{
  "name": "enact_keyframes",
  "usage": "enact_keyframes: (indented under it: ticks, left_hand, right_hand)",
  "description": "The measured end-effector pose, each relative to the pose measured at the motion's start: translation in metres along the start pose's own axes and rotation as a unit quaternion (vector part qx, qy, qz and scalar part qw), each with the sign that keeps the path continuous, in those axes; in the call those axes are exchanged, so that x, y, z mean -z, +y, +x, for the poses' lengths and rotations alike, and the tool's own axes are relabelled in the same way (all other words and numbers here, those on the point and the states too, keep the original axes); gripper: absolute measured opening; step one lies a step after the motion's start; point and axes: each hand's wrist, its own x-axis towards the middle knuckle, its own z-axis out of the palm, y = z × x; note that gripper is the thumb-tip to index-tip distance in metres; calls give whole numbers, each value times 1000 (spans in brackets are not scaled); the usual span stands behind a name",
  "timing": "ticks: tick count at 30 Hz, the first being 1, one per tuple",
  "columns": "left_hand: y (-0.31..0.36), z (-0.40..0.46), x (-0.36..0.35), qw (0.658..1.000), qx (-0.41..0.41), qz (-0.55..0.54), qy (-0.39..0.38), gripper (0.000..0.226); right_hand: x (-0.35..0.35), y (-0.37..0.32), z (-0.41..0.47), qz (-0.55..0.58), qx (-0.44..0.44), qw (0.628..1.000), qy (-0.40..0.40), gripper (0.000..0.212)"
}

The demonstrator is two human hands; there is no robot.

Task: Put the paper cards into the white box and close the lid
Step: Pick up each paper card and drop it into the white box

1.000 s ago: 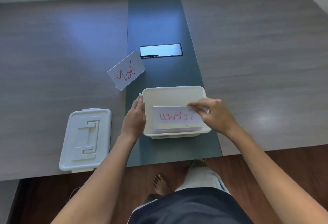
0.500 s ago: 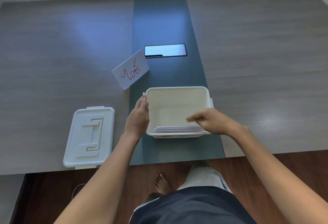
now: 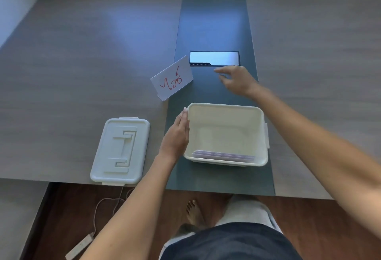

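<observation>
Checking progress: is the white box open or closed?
Open. The white box has no cover; its lid lies flat on the table beside it.

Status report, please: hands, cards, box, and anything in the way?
Left hand flat against white box, steadying. Right hand open, empty, reaching toward last card on table. Other cards inside box. Lid off, left of box. Path clear.

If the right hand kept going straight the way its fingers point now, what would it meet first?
The right hand points left, so it would probably first meet the card with red writing; its height above the table is unclear.
</observation>
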Motion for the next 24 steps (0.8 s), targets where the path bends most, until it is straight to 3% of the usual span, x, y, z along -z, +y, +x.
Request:
enact_keyframes:
  ticks: [11, 18, 20, 24]
  left_hand:
    - [5, -3, 1, 999, 12, 16, 30, 52]
    - [2, -2, 0, 999, -2, 38, 39, 51]
    - [1, -1, 0, 998, 0, 35, 42, 51]
    - [0, -1, -2, 999, 12, 22, 42, 50]
  right_hand:
    - [-38, -29, 132, -117, 75, 981, -135, 51]
    - [-85, -48, 166, -292, 172, 927, -161, 74]
    - [-94, -50, 168, -317, 174, 919, -160, 67]
    - [-95, -53, 165, -321, 185, 923, -103, 33]
